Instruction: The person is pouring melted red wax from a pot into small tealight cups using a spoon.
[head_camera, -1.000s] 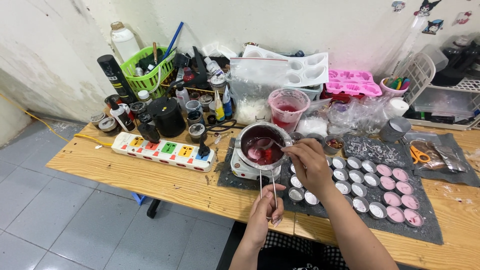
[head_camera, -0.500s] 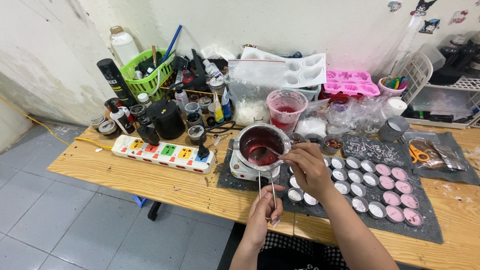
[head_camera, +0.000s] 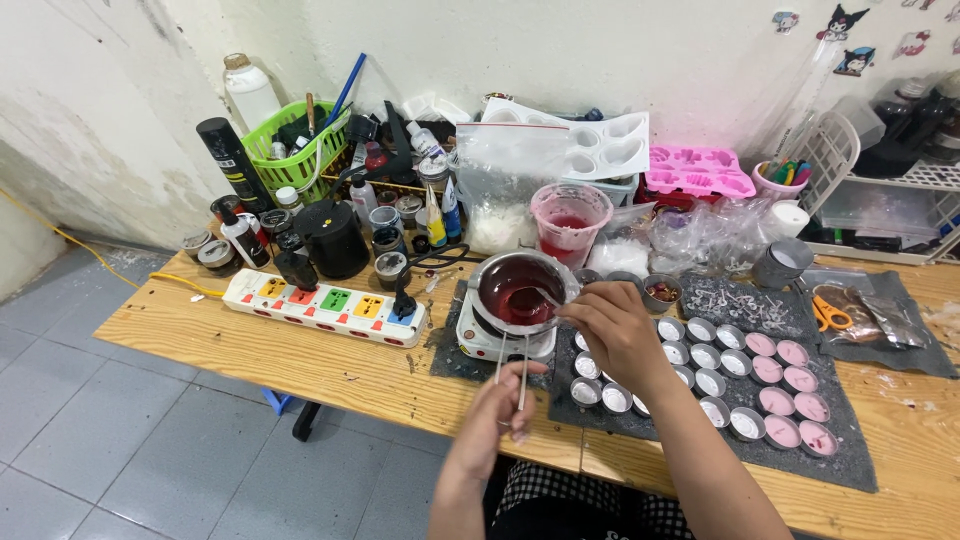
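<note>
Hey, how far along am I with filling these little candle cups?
Done: several small cups at the right of the mat hold pink wax. In hand: your left hand grips the pot's handle while your right hand works a spoon in the red wax. Left: the nearer cups show white, not pink.

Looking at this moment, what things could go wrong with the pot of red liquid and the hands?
1. The left hand holds the metal pot only by its thin wire handle; a slip might tip the red liquid over the small white heater.
2. The right hand stirs with a spoon near the rim, so liquid could splash onto the fingers.
3. The power strip lies close beside the heater; a spill could reach it.
</note>
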